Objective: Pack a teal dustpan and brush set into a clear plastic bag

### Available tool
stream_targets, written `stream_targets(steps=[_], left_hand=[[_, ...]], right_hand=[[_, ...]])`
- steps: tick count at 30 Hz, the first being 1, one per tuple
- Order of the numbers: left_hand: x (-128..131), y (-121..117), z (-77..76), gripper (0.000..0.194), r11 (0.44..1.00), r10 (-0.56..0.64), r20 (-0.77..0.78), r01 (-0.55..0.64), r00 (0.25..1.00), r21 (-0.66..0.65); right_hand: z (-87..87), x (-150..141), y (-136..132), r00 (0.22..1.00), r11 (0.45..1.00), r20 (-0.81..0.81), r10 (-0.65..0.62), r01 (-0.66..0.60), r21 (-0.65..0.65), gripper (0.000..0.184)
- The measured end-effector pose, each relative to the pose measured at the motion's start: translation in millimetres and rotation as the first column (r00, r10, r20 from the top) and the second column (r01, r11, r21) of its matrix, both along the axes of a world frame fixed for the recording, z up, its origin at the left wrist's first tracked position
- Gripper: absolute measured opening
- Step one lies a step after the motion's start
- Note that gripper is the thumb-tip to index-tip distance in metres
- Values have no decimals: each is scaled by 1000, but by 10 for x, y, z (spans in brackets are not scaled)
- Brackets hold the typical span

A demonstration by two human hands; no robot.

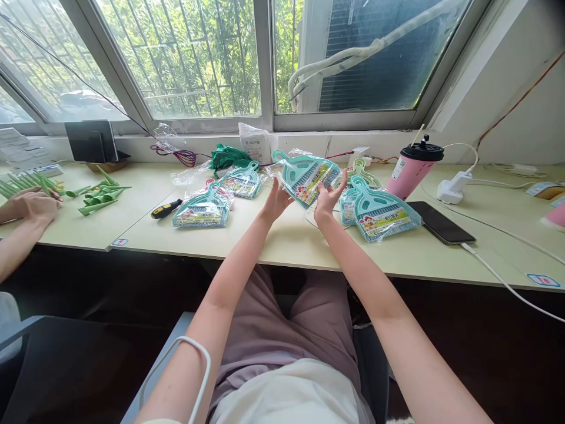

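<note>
Both my hands hold one teal mini dustpan-and-brush set in a clear plastic bag [305, 175] above the pale desk [282, 238]. My left hand [276, 200] grips its lower left edge, and my right hand [326, 197] grips its lower right edge, fingers curled on the bag. Two more bagged teal sets [203, 209] [242, 181] lie to the left of my hands. A pile of bagged sets [375, 213] lies to the right of them.
A black-and-yellow screwdriver [166, 208] lies left of the sets. A pink cup with a black lid [414, 168], a black phone on a cable [440, 222] and a white charger [452, 188] sit at the right. Another person's hand [34, 205] rests by green plastic pieces [100, 196] at the left.
</note>
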State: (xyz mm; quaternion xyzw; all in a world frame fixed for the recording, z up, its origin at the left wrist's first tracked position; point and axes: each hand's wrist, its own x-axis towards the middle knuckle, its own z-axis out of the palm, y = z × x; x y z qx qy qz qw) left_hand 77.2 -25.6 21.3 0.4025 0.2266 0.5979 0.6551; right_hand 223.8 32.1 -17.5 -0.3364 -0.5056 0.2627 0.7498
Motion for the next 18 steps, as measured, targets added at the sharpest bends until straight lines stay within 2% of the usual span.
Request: stream_targets(steps=[3,6,10,13,15,18], left_hand=[[25,48,-71,27,999,-9,-78,7,997,-32],[29,71,-121,17,998,-13,-110,6,994,-61],[50,45,-101,25,994,-95,-172,84,980,-72],[69,32,-67,37,985,-168,-251,154,953,-76],[68,38,-61,43,986,-163,-288,149,944,-72],[39,55,-84,45,997,-74,-287,65,955,-42]], right_hand=[[23,-5,-10,983,982,-35,-183,181,-56,79],[63,1,-31,977,973,-30,-209,205,-102,81],[89,41,-26,972,960,-75,-223,205,-193,83],[82,61,-5,972,959,-104,-211,185,-215,83],[75,56,-2,976,961,-77,-204,185,-204,80],[91,22,-48,977,965,13,-215,214,-152,71]])
